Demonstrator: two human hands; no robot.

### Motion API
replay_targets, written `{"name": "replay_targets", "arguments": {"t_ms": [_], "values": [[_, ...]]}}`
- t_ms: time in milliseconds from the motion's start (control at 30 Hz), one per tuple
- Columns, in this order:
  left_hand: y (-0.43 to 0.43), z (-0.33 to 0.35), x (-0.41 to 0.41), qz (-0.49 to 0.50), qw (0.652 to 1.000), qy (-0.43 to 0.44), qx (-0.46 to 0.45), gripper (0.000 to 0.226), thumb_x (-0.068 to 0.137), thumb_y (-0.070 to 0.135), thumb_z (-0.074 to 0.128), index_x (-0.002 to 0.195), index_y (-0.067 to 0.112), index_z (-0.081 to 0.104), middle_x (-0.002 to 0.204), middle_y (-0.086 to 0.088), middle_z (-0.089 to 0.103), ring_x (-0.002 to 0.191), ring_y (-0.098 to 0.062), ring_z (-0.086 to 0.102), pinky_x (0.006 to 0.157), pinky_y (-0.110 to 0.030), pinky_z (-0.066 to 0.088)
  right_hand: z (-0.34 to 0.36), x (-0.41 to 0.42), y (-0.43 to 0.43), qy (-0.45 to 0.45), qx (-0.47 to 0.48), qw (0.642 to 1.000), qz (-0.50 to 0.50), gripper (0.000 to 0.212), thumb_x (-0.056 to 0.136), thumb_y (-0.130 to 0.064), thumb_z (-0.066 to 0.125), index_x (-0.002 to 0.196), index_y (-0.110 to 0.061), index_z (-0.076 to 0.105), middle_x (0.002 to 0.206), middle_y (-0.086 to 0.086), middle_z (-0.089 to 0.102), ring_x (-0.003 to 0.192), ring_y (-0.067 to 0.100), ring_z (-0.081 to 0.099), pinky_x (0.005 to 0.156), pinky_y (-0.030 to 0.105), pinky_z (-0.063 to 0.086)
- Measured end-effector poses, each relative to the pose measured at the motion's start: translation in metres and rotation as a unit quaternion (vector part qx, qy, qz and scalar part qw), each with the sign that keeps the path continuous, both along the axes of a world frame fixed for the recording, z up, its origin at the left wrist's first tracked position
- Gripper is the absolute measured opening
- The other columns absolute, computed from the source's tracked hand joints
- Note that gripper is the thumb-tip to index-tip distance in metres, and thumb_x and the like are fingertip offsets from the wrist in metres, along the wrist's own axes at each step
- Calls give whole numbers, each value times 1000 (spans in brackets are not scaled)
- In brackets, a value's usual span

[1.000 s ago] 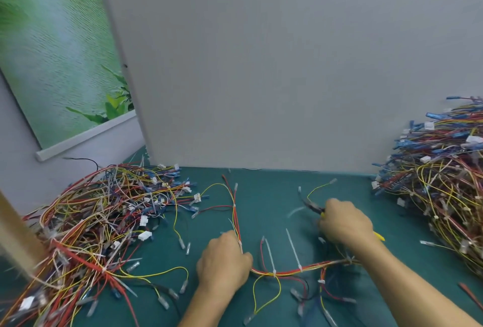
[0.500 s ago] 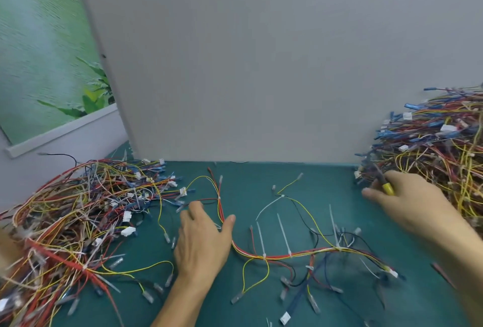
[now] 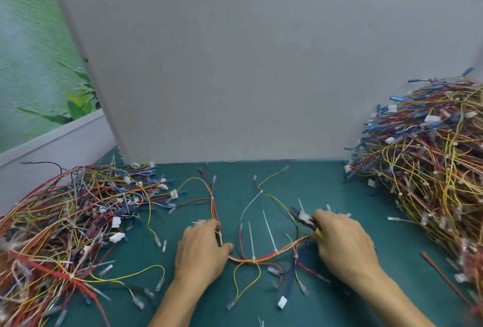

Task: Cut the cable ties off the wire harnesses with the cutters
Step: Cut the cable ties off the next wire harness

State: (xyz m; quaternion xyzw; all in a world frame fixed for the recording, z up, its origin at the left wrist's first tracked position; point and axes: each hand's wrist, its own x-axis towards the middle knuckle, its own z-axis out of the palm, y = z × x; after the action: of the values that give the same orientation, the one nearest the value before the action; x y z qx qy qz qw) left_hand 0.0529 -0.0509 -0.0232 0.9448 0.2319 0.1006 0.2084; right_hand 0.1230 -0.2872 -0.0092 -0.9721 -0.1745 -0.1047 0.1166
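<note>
Between the two hands, on the green mat (image 3: pixel 326 182): one wire harness (image 3: pixel 264 257), red, orange and yellow trunk in a shallow sag, long axis roughly left to right. Item, cable ties (image 3: pixel 269 232): two cinched on that trunk, white tails lying crosswise and pointing away from the person; a third higher up on a yellow branch. Item, left hand (image 3: pixel 202 251): fingers curled over the trunk's left end, holding it down. Item, right hand (image 3: pixel 342 245): wrapped round the yellow handles of the cutters (image 3: pixel 303 218), nose aimed up and leftward; something white sits at the blades (tie scrap or connector, cannot tell), and how far they are parted cannot be read. Governing relation, by judgement: the nearest tie lies left of the nose and nearer the person, closer to the right hand, so the nose would need to swing down to the trunk. Obstruction: thin black and yellow branch wires under the nose. Surroundings: left pile (image 3: pixel 65 222), taller right pile (image 3: pixel 431 182), grey board (image 3: pixel 235 65) behind
</note>
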Motion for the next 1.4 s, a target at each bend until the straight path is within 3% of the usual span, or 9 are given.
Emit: {"name": "replay_targets", "arguments": {"t_ms": [167, 300, 467, 567, 633, 767, 900, 1167, 1400], "values": [[8, 4, -2, 16, 996, 30, -81, 33, 72, 25, 65, 105, 29, 61, 100, 9, 65, 101, -20, 60, 88, -33, 49, -7, 7, -3, 0, -88, 992, 85, 16, 83, -12, 46, 83, -25, 38, 92, -3, 58, 94, 27, 54, 65, 37, 28], [9, 6, -3, 67, 997, 21, 20, 29, 78, 45, 66, 103, 31, 66, 114, -2, 57, 110, -25, 53, 92, -34, 45, 14, 15, -19, 69, 26, 990, 123, 9, 88, -22, 56, 85, -24, 48, 92, -5, 56, 95, 26, 55, 75, 37, 42], [-7, 13, -6, 57, 977, -167, 119, 42, 74, 32, 78, 114, 23, 67, 132, -9, 49, 123, -34, 41, 96, -51, 34, 47, 24, -49, 20, 174, 983, 60, 10, 84, -20, 71, 93, -19, 66, 94, -1, 65, 90, 22, 59, 80, 37, 45], [-19, 17, -4, -59, 939, -315, 125, 18, 76, 19, 72, 93, 14, 73, 115, -7, 62, 107, -29, 54, 91, -43, 39, 51, 24, -58, 39, 155, 986, 39, 11, 83, -21, 72, 86, -27, 62, 87, -4, 68, 85, 21, 62, 75, 36, 47], [-27, 19, -5, -187, 915, -345, 91, 9, 77, 14, 68, 84, 12, 73, 98, 1, 66, 92, -18, 59, 84, -34, 45, 46, 24, -54, 66, 111, 991, 46, 10, 83, -21, 70, 87, -27, 62, 88, -4, 67, 88, 23, 61, 76, 37, 47], [-38, 6, -6, -328, 909, -248, 62, 8, 80, 18, 71, 87, 15, 73, 90, 9, 68, 83, -12, 61, 77, -29, 50, 27, 24, -38, 83, 57, 992, 81, 10, 86, -19, 62, 95, -23, 63, 95, -4, 60, 95, 23, 56, 79, 35, 43], [-33, -10, -2, -302, 940, -158, 31, 33, 83, 33, 71, 112, 18, 67, 102, 7, 65, 96, -11, 55, 89, -21, 40, 12, 21, -29, 97, 39, 992, 77, 7, 86, -17, 55, 83, -24, 55, 86, -3, 58, 89, 25, 55, 70, 35, 42], [-30, -6, 1, -335, 937, -96, 22, 17, 90, 25, 62, 101, 33, 74, 99, 15, 64, 96, -8, 54, 91, -25, 40, 8, 18, -28, 131, -1, 991, 35, 9, 82, -24, 55, 79, -28, 47, 82, 0, 54, 78, 27, 52, 58, 33, 41], [-29, -3, -2, -352, 932, -84, 18, 19, 89, 21, 60, 102, 29, 72, 101, 15, 63, 96, -6, 52, 91, -28, 41, 12, 18, -29, 151, -34, 985, 70, 5, 83, -27, 55, 82, -27, 50, 86, -1, 58, 84, 25, 56, 69, 35, 49]]}}
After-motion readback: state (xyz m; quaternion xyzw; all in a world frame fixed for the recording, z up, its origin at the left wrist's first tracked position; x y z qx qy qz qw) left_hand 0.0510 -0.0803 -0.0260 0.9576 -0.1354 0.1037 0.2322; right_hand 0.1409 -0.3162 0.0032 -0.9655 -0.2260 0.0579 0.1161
